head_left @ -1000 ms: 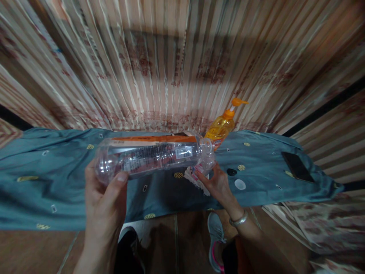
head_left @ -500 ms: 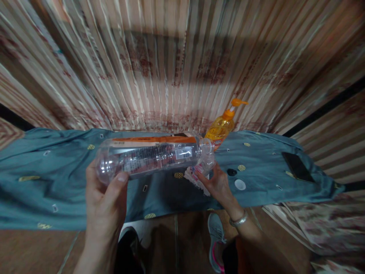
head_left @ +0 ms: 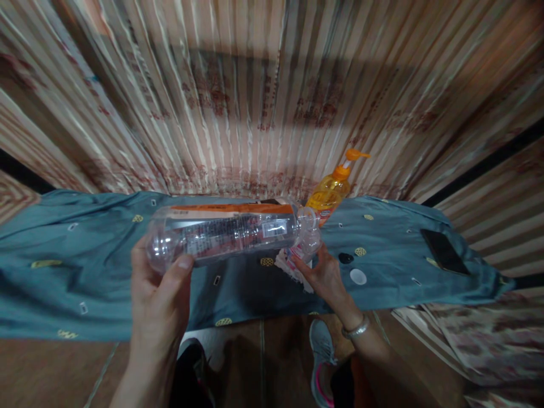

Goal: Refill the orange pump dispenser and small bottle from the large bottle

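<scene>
My left hand (head_left: pixel 161 289) grips the base end of a large clear plastic bottle (head_left: pixel 238 229), with an orange-edged printed label and a barcode. The bottle lies nearly level in the air, its neck pointing right. My right hand (head_left: pixel 321 275) is closed on a small clear plastic bottle (head_left: pixel 309 242) with a pink and white label, tilted beneath the large bottle's neck. Their mouths meet or overlap; I cannot tell if they touch. A white, frayed-edged piece (head_left: pixel 293 271), perhaps cloth or paper, shows below the small bottle. No liquid is discernible in either.
A pump bottle of yellow liquid (head_left: pixel 329 195) stands behind the bottle necks. To the right on the blue patterned cloth (head_left: pixel 382 238) are a black cap (head_left: pixel 345 258), a white round lid (head_left: pixel 357 276) and a dark phone (head_left: pixel 444 251). A striped curtain (head_left: pixel 255 102) hangs behind.
Both hands and bottles keep almost the same pose. The view has shifted very slightly.
</scene>
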Motion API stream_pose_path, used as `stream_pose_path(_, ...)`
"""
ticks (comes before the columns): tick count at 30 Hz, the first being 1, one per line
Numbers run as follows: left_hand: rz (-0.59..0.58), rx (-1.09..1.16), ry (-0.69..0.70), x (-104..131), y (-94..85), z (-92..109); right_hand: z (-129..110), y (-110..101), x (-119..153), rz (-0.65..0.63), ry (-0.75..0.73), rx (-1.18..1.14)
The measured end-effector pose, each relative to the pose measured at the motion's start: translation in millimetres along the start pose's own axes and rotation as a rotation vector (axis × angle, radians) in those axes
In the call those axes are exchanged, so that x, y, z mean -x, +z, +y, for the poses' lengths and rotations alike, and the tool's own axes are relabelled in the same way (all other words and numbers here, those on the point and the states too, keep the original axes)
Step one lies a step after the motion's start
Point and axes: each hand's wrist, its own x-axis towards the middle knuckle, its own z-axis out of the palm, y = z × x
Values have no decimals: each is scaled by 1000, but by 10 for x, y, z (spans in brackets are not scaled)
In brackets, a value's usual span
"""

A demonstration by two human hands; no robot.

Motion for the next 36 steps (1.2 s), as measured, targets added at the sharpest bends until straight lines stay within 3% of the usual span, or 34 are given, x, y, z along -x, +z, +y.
stream_pose_path(14,36,-4,-34,-1,-25,-8,21,38,-8,-8,40,-33)
stream_pose_path(20,-32,-38,13,-18,-103,-61,10,31,-21,-1,46,-34)
stream_pose_path(30,-46,-47,6,-43,-116,-98,6,-1,-21,-27,36,-54)
stream_pose_path(36,35,-29,-10,-43,-68,-82,4,12,-17,-17,48,-43)
